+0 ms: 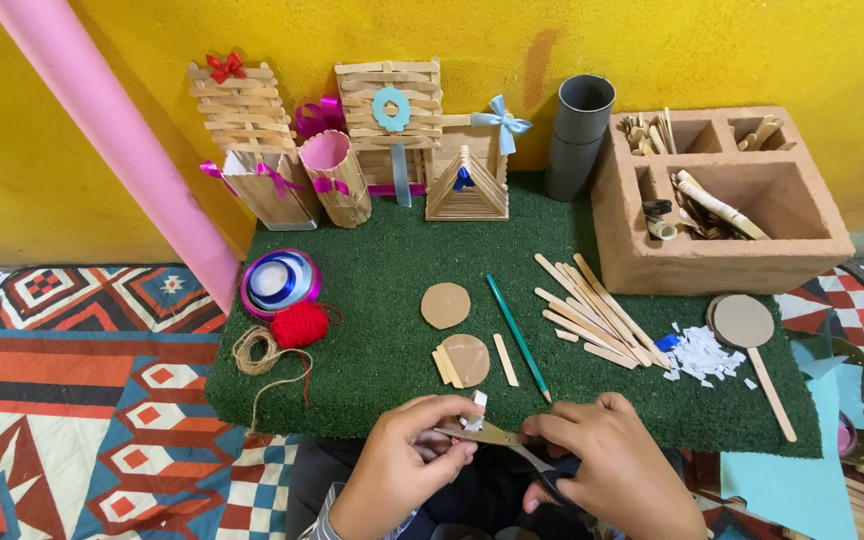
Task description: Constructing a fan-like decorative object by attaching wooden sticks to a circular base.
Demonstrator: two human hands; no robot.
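Right hand (607, 455) fingers closed through metal scissors (502, 440); left hand (407, 455) fingers pinch small white paper scrap (477, 405) upright between blades, steadying it above green turf surface (382, 260).

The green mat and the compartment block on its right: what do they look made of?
The green mat looks like artificial turf: short, matte, bristly pile. The compartment block looks like unglazed terracotta or clay: dull reddish-brown, rough, thick walls. It could also be painted foam; the look leaves that open.
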